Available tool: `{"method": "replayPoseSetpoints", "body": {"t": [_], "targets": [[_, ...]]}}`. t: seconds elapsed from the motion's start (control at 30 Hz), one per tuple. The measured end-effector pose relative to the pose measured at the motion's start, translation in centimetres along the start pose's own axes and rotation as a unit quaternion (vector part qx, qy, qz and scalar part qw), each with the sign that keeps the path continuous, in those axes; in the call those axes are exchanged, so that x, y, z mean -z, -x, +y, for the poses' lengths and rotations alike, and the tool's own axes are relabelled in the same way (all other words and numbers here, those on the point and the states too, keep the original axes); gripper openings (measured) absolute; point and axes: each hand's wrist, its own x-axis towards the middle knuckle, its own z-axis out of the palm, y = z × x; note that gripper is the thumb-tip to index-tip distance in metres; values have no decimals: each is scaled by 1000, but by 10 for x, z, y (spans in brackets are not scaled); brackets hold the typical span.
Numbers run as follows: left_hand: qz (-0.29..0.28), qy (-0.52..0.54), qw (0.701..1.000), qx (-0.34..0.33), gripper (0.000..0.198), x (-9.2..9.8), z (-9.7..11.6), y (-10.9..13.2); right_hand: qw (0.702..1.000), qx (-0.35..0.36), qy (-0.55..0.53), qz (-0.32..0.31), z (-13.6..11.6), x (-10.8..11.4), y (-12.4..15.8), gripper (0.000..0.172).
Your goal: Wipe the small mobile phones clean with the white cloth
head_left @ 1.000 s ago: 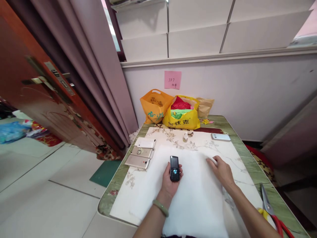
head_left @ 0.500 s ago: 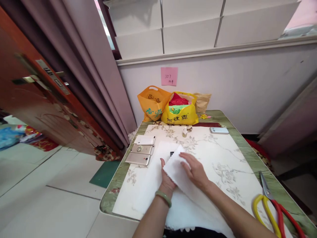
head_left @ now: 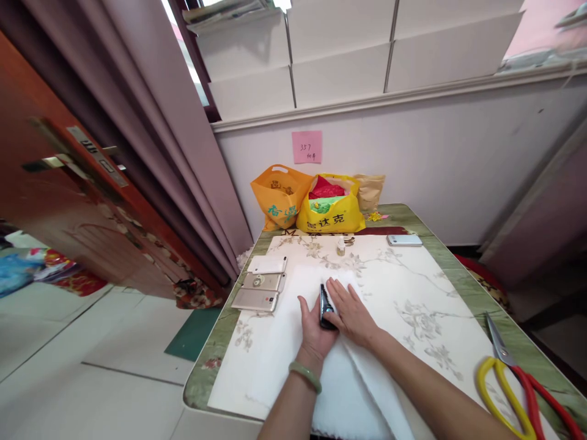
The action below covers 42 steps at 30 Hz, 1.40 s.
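A glossy dark phone [head_left: 326,308] lies between my hands, above a white cloth [head_left: 339,391] spread on the table. My left hand [head_left: 316,333] is palm up against the phone with its thumb stretched out; its fingers are hidden beneath the phone, which rests on them. Over the phone's right side lies my right hand [head_left: 353,315], its fingers long and flat and the thumb touching the phone's face. A green bangle [head_left: 306,376] circles my left wrist.
Several other phones lie about: a white one [head_left: 268,264] and two gold ones at left, a silver one [head_left: 404,240] at right. A small bottle [head_left: 341,247], an orange bag [head_left: 280,198] and a yellow bag [head_left: 331,217] stand behind. Large scissors [head_left: 503,354] lie at the right edge.
The cloth flap that covered the phone has been folded back to the right, baring the phone. My right hand has moved down onto it. The view has shifted slightly.
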Motion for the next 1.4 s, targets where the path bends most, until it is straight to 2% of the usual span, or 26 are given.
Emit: {"method": "replayPoseSetpoints", "body": {"t": [0.07,0.17,0.23,0.3,0.37,0.47,0.53,0.6,0.67,0.73,0.87,0.97,1.1,1.23,1.33,1.4], "targets": [[19,2,1000,-3,71,2,1,0,1000,27,15,-4,-3,5,14,81],[73,16,997,-8,72,5,1,-1,992,120,3,-41,-11,18,35,88],[84,24,996,2,73,4,0,0,984,164,-15,-68,-14,25,39,90],[72,20,997,26,75,2,-1,2,981,177,-26,-76,-14,27,32,86],[56,3,998,34,75,0,-2,3,985,157,-24,-63,-11,24,18,79],[26,-9,1000,10,65,-2,-3,2,996,79,-9,-27,-5,13,-2,75],[7,-6,1000,1,57,0,-5,0,1000,22,3,-3,-4,7,-5,76],[24,-4,999,-20,45,2,-6,-3,1000,-5,11,12,-6,6,2,78],[63,-2,997,-43,33,4,-6,-5,1000,22,13,11,-9,10,15,81],[83,-3,996,-42,29,6,-6,-5,996,87,1,-8,-12,18,28,85],[45,-37,998,21,32,8,-3,-2,981,188,-37,-43,-15,34,39,87],[35,-58,998,-20,25,10,-5,0,979,197,-41,-40,-10,40,30,80],[33,-69,996,-34,25,7,-12,-3,985,167,-25,-26,-2,42,8,74],[27,-73,996,-35,34,-1,-13,-4,995,90,-32,5,0,37,-10,67],[1,-73,997,-40,37,-2,-12,-2,991,-9,-129,32,-3,34,-17,57],[2,-74,996,-50,34,-2,-11,0,970,-71,-226,48,-5,34,-19,53]]}}
